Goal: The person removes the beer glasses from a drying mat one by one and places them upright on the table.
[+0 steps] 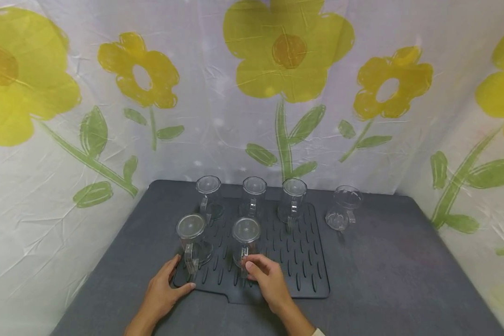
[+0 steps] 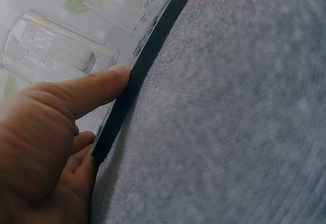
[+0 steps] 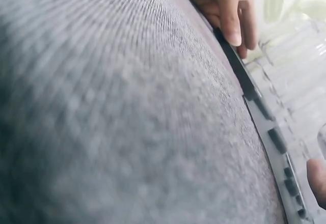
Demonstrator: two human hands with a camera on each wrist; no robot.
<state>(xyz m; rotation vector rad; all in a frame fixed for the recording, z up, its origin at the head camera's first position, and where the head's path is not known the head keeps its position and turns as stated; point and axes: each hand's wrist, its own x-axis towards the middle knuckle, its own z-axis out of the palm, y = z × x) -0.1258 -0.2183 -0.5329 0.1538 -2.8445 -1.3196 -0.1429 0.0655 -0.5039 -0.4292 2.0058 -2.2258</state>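
My right hand (image 1: 270, 282) pinches the handle of a clear glass mug (image 1: 246, 231), thumb and fingertips on it. That mug stands upside down on a dark ridged drying mat (image 1: 311, 282). At the mat's front left corner rests my left hand (image 1: 161, 289), its thumb (image 2: 109, 81) straight along the front edge and fingers at the left edge. Just beyond it is another upturned glass mug (image 1: 192, 227). The right wrist view catches only a fingertip (image 3: 317, 180) of my right hand.
Behind, upturned glass mugs stand in a row on the mat: left (image 1: 208, 185), middle (image 1: 254, 186) and right (image 1: 294, 187). One upright glass mug (image 1: 347, 200) sits on the dark table (image 1: 386, 270) right of the mat. A flower-printed curtain (image 1: 218, 126) surrounds the table.
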